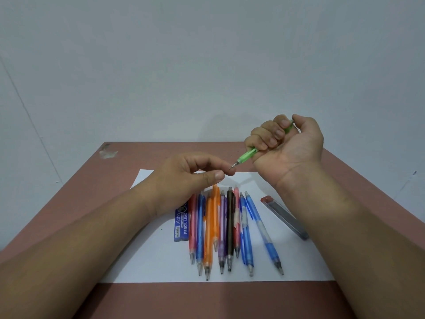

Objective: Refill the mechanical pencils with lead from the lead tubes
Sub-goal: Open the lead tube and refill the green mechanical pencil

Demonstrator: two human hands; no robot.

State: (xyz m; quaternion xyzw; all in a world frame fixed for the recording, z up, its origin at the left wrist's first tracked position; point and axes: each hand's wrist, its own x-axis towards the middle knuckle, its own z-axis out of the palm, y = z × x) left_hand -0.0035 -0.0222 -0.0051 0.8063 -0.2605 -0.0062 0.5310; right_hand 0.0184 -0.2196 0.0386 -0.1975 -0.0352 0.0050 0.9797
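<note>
A pale, bare wall (pixel 207 65) rose behind a reddish-brown table (pixel 69 226), and on the table lay a white sheet of paper (pixel 161 261) that carried the work. Across the sheet a row of mechanical pencils (pixel 226 229) lay side by side, tips toward the person, in pink, blue, orange, purple, dark brown and lighter blue. A blue lead tube (pixel 182 223) printed with "pencil lead" lay just left of the row, partly under the left wrist, and a grey lead tube (pixel 285 217) with a red cap lay apart to the right. The right hand (pixel 287 141) was raised above the far edge of the sheet, palm turned toward the camera, all fingers curled round a green pencil (pixel 247 155) so that its tip slanted down and left. The left hand (pixel 193 176) hovered over the top of the row, thumb and forefinger closed together right at that tip; whether a lead sat between them was too fine to tell. The step in hand looked like feeding or checking lead at the tip. To do it well, the right hand should probably keep the barrel steady while the left works in line with the tip, with light pressure, since a thin lead would snap under any sideways push.
</note>
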